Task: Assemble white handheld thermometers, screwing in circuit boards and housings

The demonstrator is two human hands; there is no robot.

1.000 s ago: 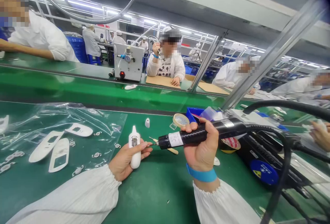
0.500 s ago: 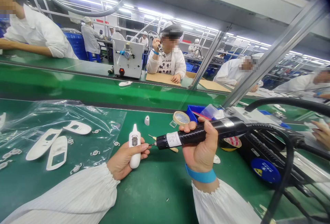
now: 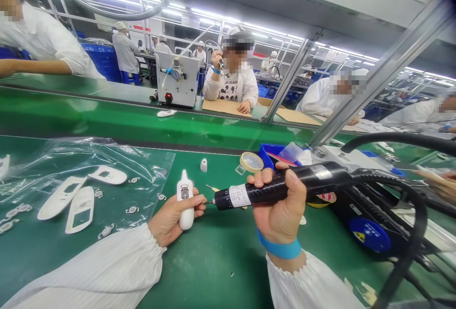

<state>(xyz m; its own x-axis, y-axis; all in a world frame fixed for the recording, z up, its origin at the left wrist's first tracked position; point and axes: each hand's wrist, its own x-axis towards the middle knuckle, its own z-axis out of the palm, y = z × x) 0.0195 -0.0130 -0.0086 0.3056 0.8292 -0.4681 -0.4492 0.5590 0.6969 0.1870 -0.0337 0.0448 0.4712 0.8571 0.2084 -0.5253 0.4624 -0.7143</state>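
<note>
A white thermometer-like device (image 3: 185, 207) with a pointed tip stands upright in my left hand (image 3: 173, 216), whose fingers are closed round it. My right hand (image 3: 280, 207) grips a black electric screwdriver (image 3: 292, 183), held nearly level with its bit pointing left. The bit's end is close to my left fingertips, beside the device; whether they touch it I cannot tell. Behind the device, a small white cap (image 3: 203, 165) stands on the green table (image 3: 199, 261). To the left, white shell pieces (image 3: 80, 209) and small white parts (image 3: 132, 209) lie on clear plastic film.
A roll of tape (image 3: 251, 162) and a blue bin (image 3: 267, 150) are behind the screwdriver. A black box (image 3: 356, 219) and thick cables stand at the right. Beyond the table runs a green conveyor (image 3: 124, 126) with a white piece (image 3: 166, 113); several people sit past it.
My right hand and the screwdriver have shifted slightly right. The device in my left hand has moved very little. On the conveyor the white piece has moved left.
</note>
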